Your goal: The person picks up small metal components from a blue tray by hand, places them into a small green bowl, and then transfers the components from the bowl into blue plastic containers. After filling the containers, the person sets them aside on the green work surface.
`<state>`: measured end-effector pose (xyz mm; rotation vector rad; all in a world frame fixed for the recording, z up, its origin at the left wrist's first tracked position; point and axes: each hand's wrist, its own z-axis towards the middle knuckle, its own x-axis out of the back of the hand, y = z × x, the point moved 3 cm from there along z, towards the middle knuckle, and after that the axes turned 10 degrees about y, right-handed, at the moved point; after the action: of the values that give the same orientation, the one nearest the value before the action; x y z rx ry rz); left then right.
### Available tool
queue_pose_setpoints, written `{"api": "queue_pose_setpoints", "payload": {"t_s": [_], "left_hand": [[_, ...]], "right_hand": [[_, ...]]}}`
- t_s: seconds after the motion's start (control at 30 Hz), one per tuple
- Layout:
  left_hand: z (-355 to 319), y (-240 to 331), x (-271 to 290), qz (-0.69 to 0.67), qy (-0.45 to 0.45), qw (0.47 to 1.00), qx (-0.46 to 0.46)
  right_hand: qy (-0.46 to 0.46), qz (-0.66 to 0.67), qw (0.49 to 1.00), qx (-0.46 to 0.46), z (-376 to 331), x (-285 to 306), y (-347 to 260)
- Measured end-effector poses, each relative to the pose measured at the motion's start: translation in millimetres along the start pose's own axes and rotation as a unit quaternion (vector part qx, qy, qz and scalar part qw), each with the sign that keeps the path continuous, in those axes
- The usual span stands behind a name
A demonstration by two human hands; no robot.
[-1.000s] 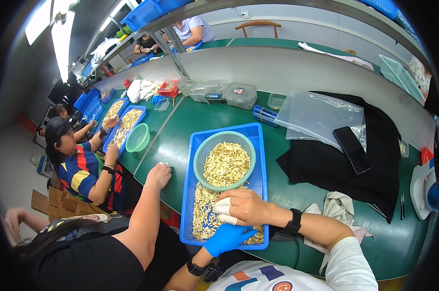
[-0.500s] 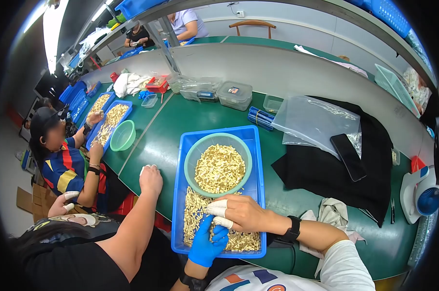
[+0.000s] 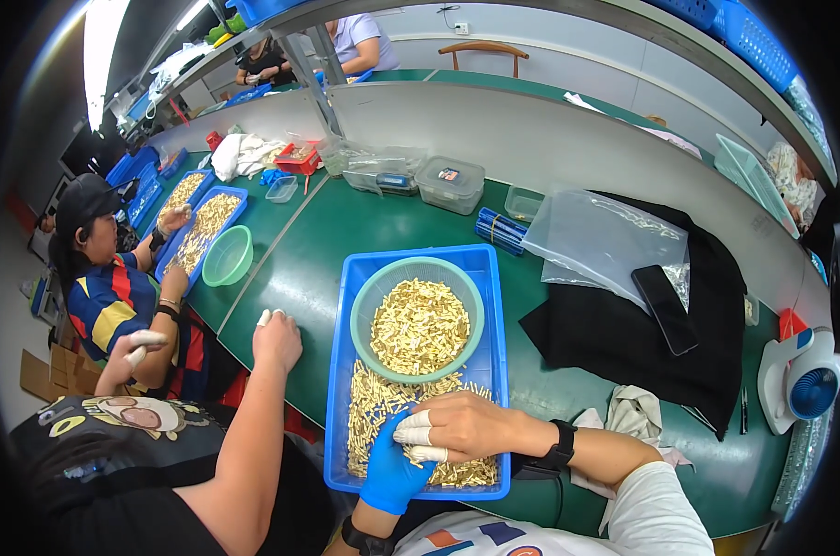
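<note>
My left hand, in a blue glove, is curled over the near part of a blue tray. A few small brass-coloured pieces show in its grasp. My right hand, with white finger covers, reaches across from the right; its bent fingers press together against the glove, and whatever they pinch is hidden. Beneath both hands lie many loose brass-coloured pieces like short pins. A round green basket heaped with the same pieces stands in the tray's far part.
A co-worker's forearm rests on the green table at left. Farther left, another person works over blue trays beside a green bowl. At right are a black cloth, a phone, a rag and a small fan.
My left hand has turned and closed somewhat under my right fingers, which have shifted slightly lower. The person at far left has lifted their head; the whole view has shifted a little.
</note>
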<state>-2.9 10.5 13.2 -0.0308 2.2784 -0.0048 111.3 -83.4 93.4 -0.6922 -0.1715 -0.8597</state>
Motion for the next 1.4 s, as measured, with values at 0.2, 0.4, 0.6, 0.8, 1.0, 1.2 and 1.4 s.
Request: {"api": "queue_pose_setpoints", "payload": {"t_s": [0.2, 0.4, 0.6, 0.8, 1.0, 1.2, 1.4], "left_hand": [[-8.7, -3.5, -14.8, -0.015, -0.050, 0.999, -0.007], [-11.0, -7.0, -23.8, 0.042, 0.038, 0.993, -0.100], [-10.9, -1.2, -11.9, 0.064, -0.034, 0.997, -0.035], [-6.0, -3.9, -2.5, 0.066, -0.119, 0.991, 0.013], [-11.5, -7.5, -11.5, 0.101, -0.059, 0.992, -0.038], [-16.0, -4.6, -13.7, 0.096, -0.051, 0.992, -0.065], [-15.6, -5.8, -13.8, 0.093, -0.058, 0.992, -0.067]], "right_hand": [[0.033, -0.010, 0.999, 0.001, 0.8, 5.0, 2.5], [0.052, -0.035, 0.998, 0.000, 3.7, 11.4, 2.2], [0.105, -0.037, 0.991, -0.067, 0.4, 16.4, 18.6], [0.068, -0.069, 0.988, -0.121, -7.7, 13.5, 27.7], [0.065, -0.069, 0.989, -0.114, -1.2, 17.8, 29.0], [0.184, -0.242, 0.943, -0.137, 16.8, 84.9, 86.7], [0.181, -0.482, 0.834, -0.201, 7.9, 155.1, 167.6]]}}
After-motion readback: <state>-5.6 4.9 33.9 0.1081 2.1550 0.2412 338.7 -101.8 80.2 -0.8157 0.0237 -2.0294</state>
